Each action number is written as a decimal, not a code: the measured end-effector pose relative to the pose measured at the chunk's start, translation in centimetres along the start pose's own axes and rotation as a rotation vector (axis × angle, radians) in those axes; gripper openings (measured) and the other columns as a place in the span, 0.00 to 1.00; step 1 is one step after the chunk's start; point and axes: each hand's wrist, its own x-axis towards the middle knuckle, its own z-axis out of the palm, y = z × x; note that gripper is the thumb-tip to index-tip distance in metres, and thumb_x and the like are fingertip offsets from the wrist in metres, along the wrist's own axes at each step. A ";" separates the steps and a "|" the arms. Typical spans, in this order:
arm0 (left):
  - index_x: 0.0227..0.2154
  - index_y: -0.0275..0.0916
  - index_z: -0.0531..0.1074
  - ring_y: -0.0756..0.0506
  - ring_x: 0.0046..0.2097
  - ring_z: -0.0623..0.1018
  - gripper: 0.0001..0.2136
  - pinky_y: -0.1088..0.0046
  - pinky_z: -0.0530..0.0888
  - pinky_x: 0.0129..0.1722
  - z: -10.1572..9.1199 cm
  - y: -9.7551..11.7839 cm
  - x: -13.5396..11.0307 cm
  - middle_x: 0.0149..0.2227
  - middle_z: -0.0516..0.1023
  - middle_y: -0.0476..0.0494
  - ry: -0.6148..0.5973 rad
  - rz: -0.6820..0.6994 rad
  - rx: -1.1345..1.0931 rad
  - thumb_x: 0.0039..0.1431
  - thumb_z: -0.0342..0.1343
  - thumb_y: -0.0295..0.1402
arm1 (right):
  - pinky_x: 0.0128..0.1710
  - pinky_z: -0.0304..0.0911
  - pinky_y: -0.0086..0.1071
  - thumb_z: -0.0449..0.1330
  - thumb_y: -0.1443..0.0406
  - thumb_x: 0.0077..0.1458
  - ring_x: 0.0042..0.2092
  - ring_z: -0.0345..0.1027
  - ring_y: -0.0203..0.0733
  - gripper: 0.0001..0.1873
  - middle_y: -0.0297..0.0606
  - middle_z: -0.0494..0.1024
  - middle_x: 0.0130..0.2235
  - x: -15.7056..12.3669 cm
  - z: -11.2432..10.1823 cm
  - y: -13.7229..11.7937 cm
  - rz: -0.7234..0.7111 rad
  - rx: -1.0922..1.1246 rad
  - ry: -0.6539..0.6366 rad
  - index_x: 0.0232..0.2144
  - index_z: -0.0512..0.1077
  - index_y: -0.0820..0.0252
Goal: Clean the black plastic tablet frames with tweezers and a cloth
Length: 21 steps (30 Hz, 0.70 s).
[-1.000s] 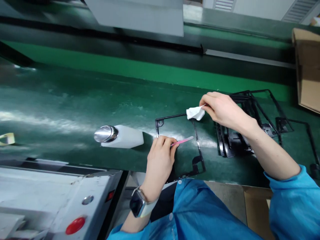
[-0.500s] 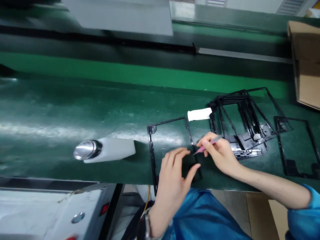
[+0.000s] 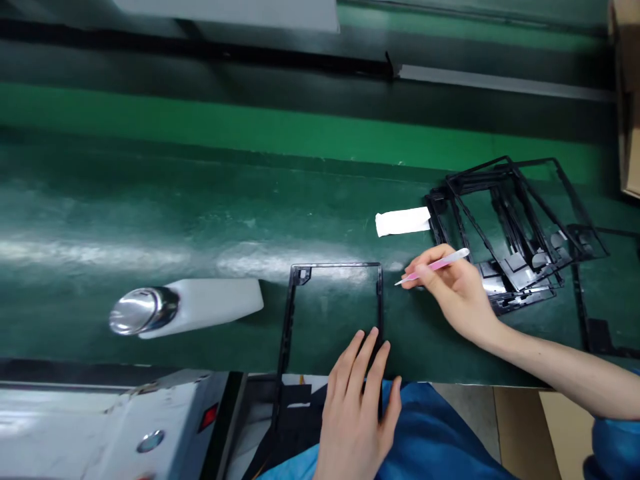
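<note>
The left hand (image 3: 356, 407) is spreading loose fingers over the frame (image 3: 337, 265), which is jutting past the table's (image 3: 240, 187) near edge. The right hand (image 3: 457, 290) is pinching a pink tool (image 3: 440, 263), tip pointing frameward. A cloth (image 3: 403, 221) is lying beside the stacked frames (image 3: 517, 270); a bottle (image 3: 213, 303) is sitting left.

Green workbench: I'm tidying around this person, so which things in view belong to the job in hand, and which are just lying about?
Likely part of the job:
black frame, under the left hand
pink pointed tool, in the right hand
white strip, held a second ago
pile of similar frames

Apparently just lying about:
white bottle, untouched
cardboard box, at the right edge
</note>
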 end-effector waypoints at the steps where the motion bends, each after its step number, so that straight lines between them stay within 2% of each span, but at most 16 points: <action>1: 0.67 0.38 0.68 0.34 0.69 0.74 0.20 0.54 0.74 0.63 -0.1 0.0 0.2 0.66 0.77 0.34 0.010 -0.004 -0.017 0.76 0.54 0.30 | 0.47 0.80 0.35 0.69 0.55 0.69 0.41 0.84 0.40 0.13 0.35 0.81 0.41 0.1 0.8 0.3 -0.019 0.024 0.004 0.40 0.75 0.57; 6: 0.61 0.38 0.71 0.37 0.55 0.79 0.15 0.58 0.77 0.55 -0.9 -0.7 2.4 0.52 0.82 0.36 0.058 -0.045 -0.061 0.75 0.57 0.30 | 0.46 0.78 0.36 0.64 0.57 0.73 0.41 0.81 0.38 0.09 0.34 0.79 0.43 0.9 3.3 2.5 -0.127 0.028 0.128 0.44 0.73 0.55; 8: 0.60 0.38 0.71 0.38 0.50 0.80 0.14 0.60 0.77 0.52 -1.2 -1.2 3.4 0.48 0.81 0.37 0.069 -0.054 -0.064 0.76 0.56 0.32 | 0.44 0.78 0.36 0.63 0.56 0.74 0.40 0.81 0.38 0.09 0.34 0.80 0.42 1.1 3.4 3.3 -0.131 -0.006 0.143 0.45 0.72 0.55; 13: 0.55 0.38 0.72 0.40 0.46 0.79 0.10 0.61 0.77 0.50 -1.6 -2.1 5.5 0.46 0.80 0.40 0.051 -0.067 -0.073 0.76 0.57 0.36 | 0.44 0.77 0.34 0.60 0.60 0.76 0.40 0.82 0.37 0.06 0.34 0.80 0.43 1.0 2.8 4.0 -0.138 -0.048 0.104 0.46 0.74 0.55; 17: 0.50 0.39 0.71 0.40 0.43 0.78 0.11 0.62 0.77 0.44 -1.5 -2.2 5.3 0.41 0.78 0.42 0.016 -0.090 -0.100 0.74 0.61 0.40 | 0.45 0.78 0.35 0.60 0.61 0.76 0.41 0.82 0.37 0.05 0.35 0.78 0.46 1.0 2.7 4.0 -0.173 -0.067 0.065 0.47 0.74 0.55; 21: 0.51 0.39 0.71 0.39 0.42 0.78 0.10 0.61 0.77 0.43 -1.0 -1.4 3.8 0.40 0.77 0.43 -0.002 -0.119 -0.126 0.73 0.61 0.37 | 0.46 0.80 0.38 0.61 0.60 0.76 0.43 0.81 0.40 0.05 0.37 0.78 0.46 0.8 2.8 3.9 -0.203 -0.087 0.045 0.47 0.75 0.54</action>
